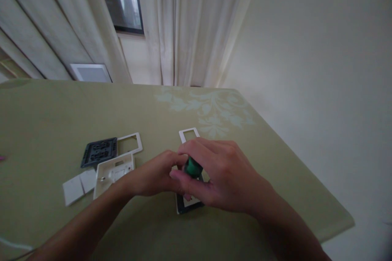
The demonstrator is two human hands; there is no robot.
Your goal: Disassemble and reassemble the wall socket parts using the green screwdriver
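Observation:
My right hand point(225, 171) is closed around the green handle of a screwdriver point(192, 167), held over a wall switch module point(190, 209) with a dark frame and a pale centre. The screwdriver's shaft and tip are hidden by my fingers. My left hand point(159, 175) reaches in from the left, curled close beside the handle above the module. Its fingertips are partly covered, so what they grip cannot be made out. Just beyond my hands lies a white rectangular frame point(181, 134), partly hidden by my right hand.
Left of my hands lie a dark switch panel point(100, 151), another white frame point(139, 142), a white open back box point(102, 179) and white cover plates point(73, 189). A white cable point(15, 246) crosses the lower left. The green-covered table point(147, 118) meets a wall at right.

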